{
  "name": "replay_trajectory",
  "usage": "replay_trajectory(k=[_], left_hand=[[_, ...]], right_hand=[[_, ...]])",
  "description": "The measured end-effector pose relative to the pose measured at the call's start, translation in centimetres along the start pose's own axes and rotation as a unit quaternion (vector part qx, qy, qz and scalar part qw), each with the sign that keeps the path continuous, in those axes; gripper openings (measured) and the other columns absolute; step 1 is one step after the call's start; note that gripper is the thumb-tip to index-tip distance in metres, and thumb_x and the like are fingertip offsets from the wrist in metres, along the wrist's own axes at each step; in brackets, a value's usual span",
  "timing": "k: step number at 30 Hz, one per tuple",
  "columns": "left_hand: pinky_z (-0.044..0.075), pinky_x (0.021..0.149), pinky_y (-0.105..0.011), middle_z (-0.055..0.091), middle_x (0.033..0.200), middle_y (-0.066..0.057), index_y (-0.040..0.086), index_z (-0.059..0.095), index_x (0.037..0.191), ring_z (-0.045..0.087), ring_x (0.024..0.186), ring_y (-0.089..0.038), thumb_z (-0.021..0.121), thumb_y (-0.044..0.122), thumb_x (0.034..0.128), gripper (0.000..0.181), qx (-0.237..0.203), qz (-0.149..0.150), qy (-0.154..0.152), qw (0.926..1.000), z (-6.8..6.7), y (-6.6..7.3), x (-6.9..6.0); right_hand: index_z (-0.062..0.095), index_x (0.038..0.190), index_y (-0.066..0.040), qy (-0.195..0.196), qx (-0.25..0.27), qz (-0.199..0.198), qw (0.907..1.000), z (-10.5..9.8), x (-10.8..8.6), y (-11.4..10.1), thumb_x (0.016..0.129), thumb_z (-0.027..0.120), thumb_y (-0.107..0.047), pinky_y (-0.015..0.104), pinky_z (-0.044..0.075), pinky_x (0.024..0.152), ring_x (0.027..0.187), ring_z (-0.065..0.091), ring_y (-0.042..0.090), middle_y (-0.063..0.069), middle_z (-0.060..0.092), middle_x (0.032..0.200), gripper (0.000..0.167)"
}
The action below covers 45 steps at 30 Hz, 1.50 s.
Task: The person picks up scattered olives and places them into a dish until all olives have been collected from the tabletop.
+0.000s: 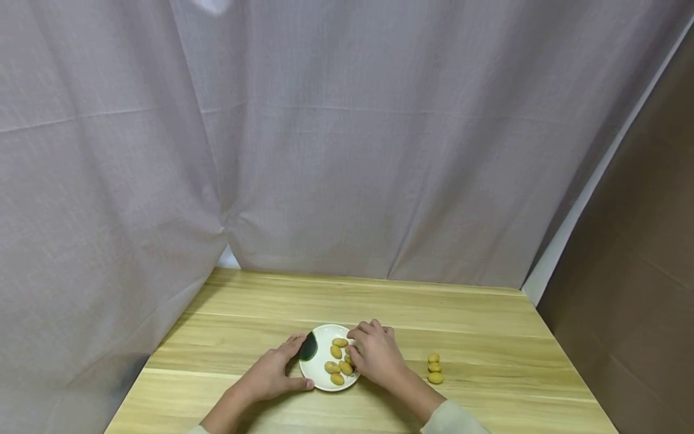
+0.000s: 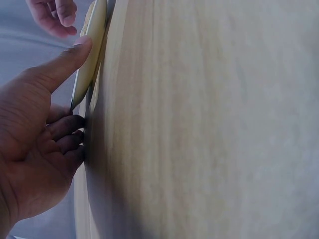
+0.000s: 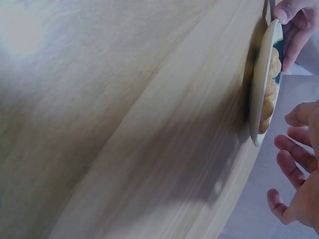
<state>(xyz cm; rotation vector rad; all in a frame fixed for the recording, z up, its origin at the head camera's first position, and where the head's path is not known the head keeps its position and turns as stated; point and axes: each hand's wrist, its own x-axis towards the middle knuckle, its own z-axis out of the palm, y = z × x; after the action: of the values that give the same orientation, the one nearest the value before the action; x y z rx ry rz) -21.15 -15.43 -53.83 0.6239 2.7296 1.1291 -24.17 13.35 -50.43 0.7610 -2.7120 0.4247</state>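
A small white plate (image 1: 323,355) with a dark green patch at its left rim sits on the table. Several small yellow oval fruits (image 1: 345,367) lie on it. My left hand (image 1: 271,372) holds the plate's left side, thumb on the near rim and fingers around the far-left edge; the left wrist view shows the thumb against the plate (image 2: 89,64). Over the plate's right part hovers my right hand (image 1: 376,354), hiding some fruits. In the right wrist view its loosely bent fingers (image 3: 294,149) are apart from the plate (image 3: 257,94) and hold nothing.
To the right of the plate, 3 more yellow fruits (image 1: 435,367) stand in a short row on the wooden table (image 1: 488,337). A grey curtain (image 1: 347,181) hangs along the back and left, and a brown panel (image 1: 640,259) borders the right side.
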Motion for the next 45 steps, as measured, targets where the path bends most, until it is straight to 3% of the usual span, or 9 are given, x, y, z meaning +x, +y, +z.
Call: replay_trajectory(k=[7, 23, 29, 45], left_hand=[[0.033, 0.127, -0.078, 0.041, 0.175, -0.026, 0.000, 0.042, 0.168, 0.037, 0.164, -0.050, 0.092, 0.055, 0.0867, 0.111, -0.004, 0.003, 0.004, 1.0000, 0.0, -0.1, 0.0], [0.034, 0.126, -0.078, 0.041, 0.175, -0.026, 0.000, 0.041, 0.169, 0.038, 0.164, -0.049, 0.092, 0.056, 0.0867, 0.111, 0.002, 0.003, 0.002, 1.0000, -0.1, 0.1, 0.1], [0.034, 0.125, -0.080, 0.041, 0.175, -0.026, 0.000, 0.041, 0.168, 0.038, 0.164, -0.049, 0.092, 0.056, 0.0869, 0.111, 0.002, 0.004, 0.001, 1.0000, -0.1, 0.1, 0.1], [0.034, 0.128, -0.075, 0.043, 0.173, -0.029, 0.003, 0.042, 0.169, 0.039, 0.163, -0.050, 0.093, 0.055, 0.0861, 0.111, 0.003, 0.000, 0.002, 1.0000, -0.1, 0.2, 0.0]], right_hand=[[0.082, 0.112, -0.015, 0.019, -0.007, -0.002, 0.9998, -0.5, -0.7, 0.6, 0.093, 0.085, -0.018, 0.054, 0.055, 0.091, 0.100, 0.065, 0.020, -0.002, 0.079, 0.109, 0.020], [0.082, 0.117, -0.013, 0.026, -0.008, 0.036, 0.9990, -1.8, -2.5, 2.2, 0.090, 0.090, -0.018, 0.058, 0.057, 0.095, 0.101, 0.065, 0.021, 0.000, 0.079, 0.111, 0.029], [0.082, 0.115, -0.012, 0.042, -0.016, 0.039, 0.9982, -2.3, -3.2, 3.0, 0.088, 0.092, -0.016, 0.056, 0.058, 0.088, 0.098, 0.065, 0.021, 0.002, 0.079, 0.109, 0.030], [0.082, 0.117, -0.012, 0.026, -0.030, 0.061, 0.9973, -4.0, -4.2, 5.5, 0.088, 0.092, -0.018, 0.063, 0.060, 0.088, 0.099, 0.067, 0.024, 0.005, 0.078, 0.111, 0.031]])
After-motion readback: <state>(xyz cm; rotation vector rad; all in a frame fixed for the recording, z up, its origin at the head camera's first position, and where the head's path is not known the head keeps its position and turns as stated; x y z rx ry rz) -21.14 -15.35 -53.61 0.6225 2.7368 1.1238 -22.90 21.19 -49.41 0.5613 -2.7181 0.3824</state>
